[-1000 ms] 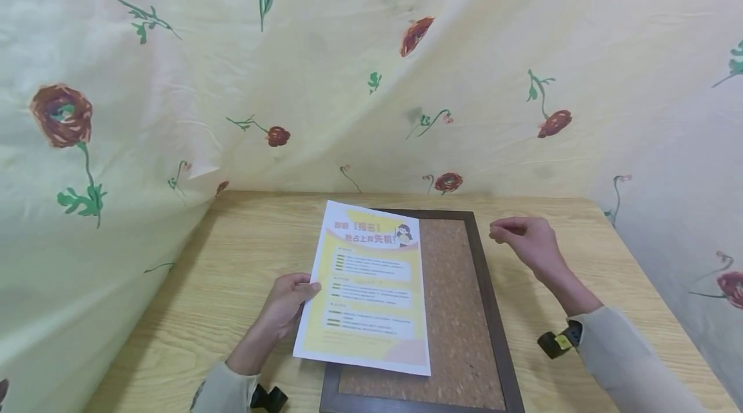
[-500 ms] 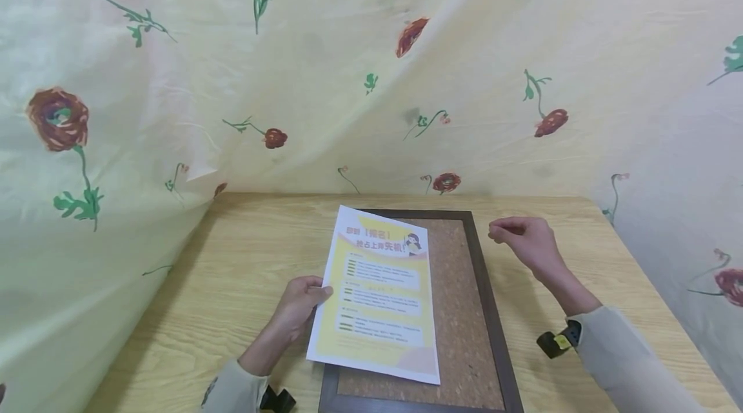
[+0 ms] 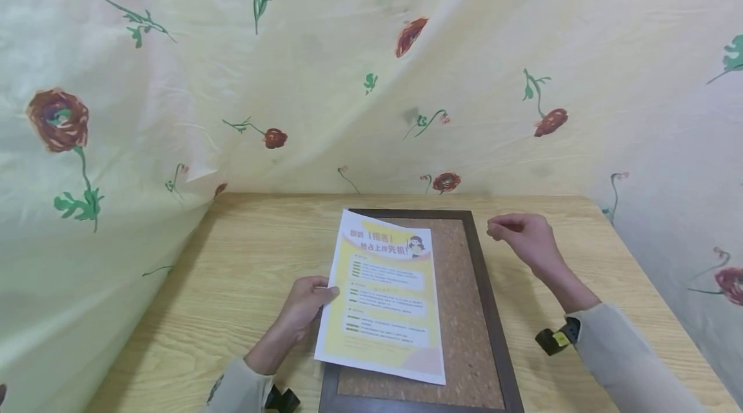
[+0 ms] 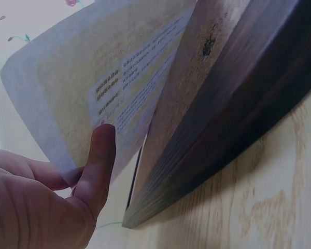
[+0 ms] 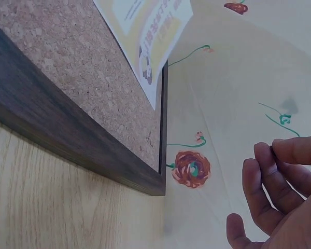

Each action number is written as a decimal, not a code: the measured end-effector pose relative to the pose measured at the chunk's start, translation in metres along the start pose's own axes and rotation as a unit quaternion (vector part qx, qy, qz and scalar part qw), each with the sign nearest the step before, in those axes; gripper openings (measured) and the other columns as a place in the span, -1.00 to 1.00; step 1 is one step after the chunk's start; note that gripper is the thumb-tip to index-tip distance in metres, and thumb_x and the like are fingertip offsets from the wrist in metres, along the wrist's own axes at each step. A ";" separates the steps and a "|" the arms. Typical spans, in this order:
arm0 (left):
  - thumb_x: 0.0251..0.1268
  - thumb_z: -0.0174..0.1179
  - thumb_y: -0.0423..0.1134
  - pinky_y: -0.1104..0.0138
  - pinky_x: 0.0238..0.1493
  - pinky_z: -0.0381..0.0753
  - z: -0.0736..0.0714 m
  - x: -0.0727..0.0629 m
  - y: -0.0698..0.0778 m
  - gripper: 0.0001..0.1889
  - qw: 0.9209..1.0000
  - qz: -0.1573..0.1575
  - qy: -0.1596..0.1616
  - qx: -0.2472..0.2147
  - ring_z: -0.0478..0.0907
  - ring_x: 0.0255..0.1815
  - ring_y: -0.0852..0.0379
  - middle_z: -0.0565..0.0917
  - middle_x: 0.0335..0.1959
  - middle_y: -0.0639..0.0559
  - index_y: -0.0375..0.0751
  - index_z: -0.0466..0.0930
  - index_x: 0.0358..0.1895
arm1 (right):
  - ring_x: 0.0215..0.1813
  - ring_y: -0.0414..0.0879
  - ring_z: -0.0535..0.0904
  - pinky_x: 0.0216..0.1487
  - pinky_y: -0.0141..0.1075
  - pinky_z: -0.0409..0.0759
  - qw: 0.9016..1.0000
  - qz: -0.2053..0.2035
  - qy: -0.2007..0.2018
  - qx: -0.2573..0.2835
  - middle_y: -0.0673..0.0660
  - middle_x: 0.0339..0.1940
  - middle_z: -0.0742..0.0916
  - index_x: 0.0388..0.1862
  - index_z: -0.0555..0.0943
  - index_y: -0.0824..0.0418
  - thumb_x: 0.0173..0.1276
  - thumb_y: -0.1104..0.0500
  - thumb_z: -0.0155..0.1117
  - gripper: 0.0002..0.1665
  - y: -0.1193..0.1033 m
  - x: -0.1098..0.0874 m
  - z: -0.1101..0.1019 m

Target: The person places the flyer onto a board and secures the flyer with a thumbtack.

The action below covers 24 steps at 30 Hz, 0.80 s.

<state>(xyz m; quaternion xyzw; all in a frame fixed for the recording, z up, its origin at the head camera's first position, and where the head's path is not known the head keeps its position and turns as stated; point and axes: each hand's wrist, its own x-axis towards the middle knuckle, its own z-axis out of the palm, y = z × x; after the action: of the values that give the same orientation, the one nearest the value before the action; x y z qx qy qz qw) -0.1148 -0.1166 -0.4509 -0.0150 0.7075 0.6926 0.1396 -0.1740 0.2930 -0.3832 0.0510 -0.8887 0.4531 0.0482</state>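
Note:
A yellow and white printed flyer [image 3: 383, 297] leans over the left part of a cork board [image 3: 464, 310]. My left hand [image 3: 304, 306] pinches the flyer's left edge, thumb on the printed face; the left wrist view shows the paper [image 4: 93, 67] bowed above the frame. To the right of the board, my right hand [image 3: 528, 242] is raised, apart from it. In the right wrist view, that hand's thumb and fingertip [image 5: 264, 153] meet around a tiny dark thing, too small to identify. The other fingers are curled loosely.
The board's dark wooden frame [image 3: 490, 310] lies on a light wood table [image 3: 232, 258]; its near edge runs out of the head view. Flower-patterned cloth [image 3: 325, 77] hangs behind the table and along both sides. Black wrist cameras sit on both wrists.
My left hand has carried the flyer rightward and slightly down, further over the cork. The right hand has stayed nearly still with thumb and finger pinched.

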 end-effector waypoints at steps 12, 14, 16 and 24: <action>0.47 0.03 -0.38 0.17 -0.24 0.72 0.011 0.002 0.000 -0.68 1.000 -0.004 -0.019 0.006 0.73 -0.20 -0.14 0.72 -0.18 -0.35 -0.65 0.46 0.08 | -0.20 -0.27 0.64 -0.16 -0.41 0.55 1.000 0.004 0.002 -0.004 0.26 -0.12 0.77 0.07 0.66 0.41 0.46 0.12 0.24 -0.61 -0.006 0.000 0.000; 0.46 0.03 -0.39 0.20 -0.25 0.72 0.012 0.003 0.001 -0.68 1.000 -0.005 -0.013 0.011 0.74 -0.20 -0.13 0.72 -0.19 -0.34 -0.64 0.47 0.08 | -0.20 -0.26 0.64 -0.16 -0.40 0.55 1.000 0.005 0.002 -0.006 0.25 -0.13 0.77 0.06 0.66 0.41 0.46 0.12 0.24 -0.61 -0.007 0.000 0.000; 0.45 0.04 -0.39 0.23 -0.26 0.72 0.013 0.003 0.001 -0.69 1.000 -0.007 -0.009 0.014 0.74 -0.21 -0.12 0.73 -0.20 -0.32 -0.62 0.49 0.06 | -0.20 -0.24 0.64 -0.16 -0.39 0.55 1.000 0.006 0.004 -0.007 0.24 -0.14 0.77 0.06 0.66 0.40 0.46 0.12 0.25 -0.62 -0.008 0.001 0.000; 0.46 0.03 -0.39 0.22 -0.23 0.72 0.017 0.007 0.001 -0.70 1.000 -0.010 -0.020 0.008 0.74 -0.19 -0.10 0.74 -0.20 -0.29 -0.60 0.49 0.07 | -0.20 -0.19 0.65 -0.14 -0.34 0.55 1.000 0.005 0.003 -0.007 0.22 -0.16 0.78 0.05 0.67 0.40 0.46 0.11 0.24 -0.62 -0.011 0.002 0.000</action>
<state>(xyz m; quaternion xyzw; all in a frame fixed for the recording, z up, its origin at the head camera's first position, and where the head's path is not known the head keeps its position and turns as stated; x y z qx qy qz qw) -0.1181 -0.0983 -0.4516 -0.0071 0.7097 0.6858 0.1613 -0.1750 0.2862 -0.3740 0.0450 -0.8919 0.4473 0.0487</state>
